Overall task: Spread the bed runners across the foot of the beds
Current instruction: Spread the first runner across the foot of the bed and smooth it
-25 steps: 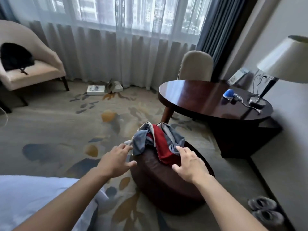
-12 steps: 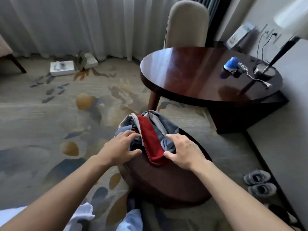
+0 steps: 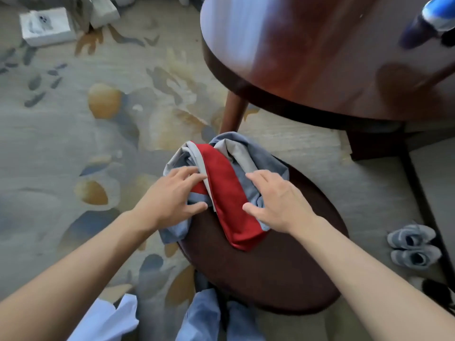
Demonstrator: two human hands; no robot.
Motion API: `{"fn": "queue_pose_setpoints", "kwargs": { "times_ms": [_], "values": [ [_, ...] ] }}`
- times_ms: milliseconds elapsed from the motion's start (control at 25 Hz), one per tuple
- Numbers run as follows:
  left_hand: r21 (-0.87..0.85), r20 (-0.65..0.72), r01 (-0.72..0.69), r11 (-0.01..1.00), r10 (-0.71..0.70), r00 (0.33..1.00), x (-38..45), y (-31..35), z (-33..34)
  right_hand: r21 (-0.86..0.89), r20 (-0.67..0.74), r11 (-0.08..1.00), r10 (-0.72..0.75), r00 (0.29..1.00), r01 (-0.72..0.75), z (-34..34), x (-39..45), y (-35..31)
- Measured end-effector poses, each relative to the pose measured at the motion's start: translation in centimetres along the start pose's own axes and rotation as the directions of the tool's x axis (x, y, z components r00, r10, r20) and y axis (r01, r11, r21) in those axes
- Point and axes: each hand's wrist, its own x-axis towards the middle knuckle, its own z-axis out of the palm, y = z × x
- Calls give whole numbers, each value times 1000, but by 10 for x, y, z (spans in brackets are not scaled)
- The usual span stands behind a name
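Bundled bed runners (image 3: pixel 229 193), red and grey-blue, lay on dark round stool (image 3: pixel 270 279), toward its 11 o'clock edge. Both hands had closed in since a second earlier, when they hovered short of bundle. Left hand (image 3: pixel 170 198) rested on bundle's 9 o'clock side, fingers slightly spread, thumb on fabric. Right hand (image 3: pixel 278 200) pressed 3 o'clock side, fingers apart, lightly bent. View had dipped lower; table (image 3: pixel 307 57) stood at 1 o'clock, shoes (image 3: pixel 413 247) at 3 o'clock.

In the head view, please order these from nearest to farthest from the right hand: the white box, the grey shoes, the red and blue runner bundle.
1. Runner bundle: under the right hand, on the dark stool.
2. Grey shoes: on the floor, to the right.
3. White box: far upper left, on the carpet.
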Motion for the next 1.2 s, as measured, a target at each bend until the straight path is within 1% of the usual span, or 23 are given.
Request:
{"fn": "queue_pose_setpoints", "kwargs": {
  "times_ms": [80,200,280,360,440,480,560,640,680,720,760,800,840,880,920,960,1080,1200],
  "values": [
    [94,76,4,996,-11,997,32,-24,32,-59,70,998,-1,998,5,30,34,24],
    [251,196,22,968,-73,978,69,-53,85,-157,204,986,-15,979,48,81,77,51],
    [308,260,32,951,-116,959,81,-66,119,-206,252,975,-31,967,85,112,99,59],
    [332,288,48,942,-150,946,87,-75,147,-250,273,963,-27,962,98,138,117,63],
    [348,235,63,935,-152,960,93,-83,166,-278,286,958,13,958,70,162,132,63],
    [334,185,62,941,-130,974,97,-86,170,-290,286,955,31,958,55,172,139,61],
    [273,117,16,962,-50,992,106,-90,168,-298,267,953,29,963,54,183,147,57],
    [189,82,-22,982,7,997,107,-93,159,-302,208,951,1,978,63,183,149,61],
    [148,76,-26,989,14,997,104,-94,154,-304,152,952,15,988,33,179,150,67],
    [116,78,-26,993,17,997,98,-96,149,-296,92,954,66,994,-36,174,150,77],
    [98,85,-26,995,17,996,89,-98,146,-274,56,954,143,988,-122,170,151,88],
    [93,98,-24,995,15,995,79,-100,144,-238,67,950,224,972,-202,167,152,99],
    [97,116,-22,995,10,993,71,-101,144,-190,130,947,286,949,-259,167,153,108],
    [108,136,-13,994,-2,991,64,-101,146,-131,221,949,310,925,-287,169,154,113],
    [129,154,2,992,-22,988,60,-101,148,-71,296,954,298,908,-290,173,155,112],
    [149,164,19,989,-44,986,58,-100,150,-19,330,958,276,903,-286,177,155,107],
    [177,165,64,982,-93,982,59,-95,159,133,308,948,237,921,-289,184,154,85],
    [135,103,106,985,-121,987,60,-87,161,240,327,929,195,925,-280,183,144,61]
  ]
}}
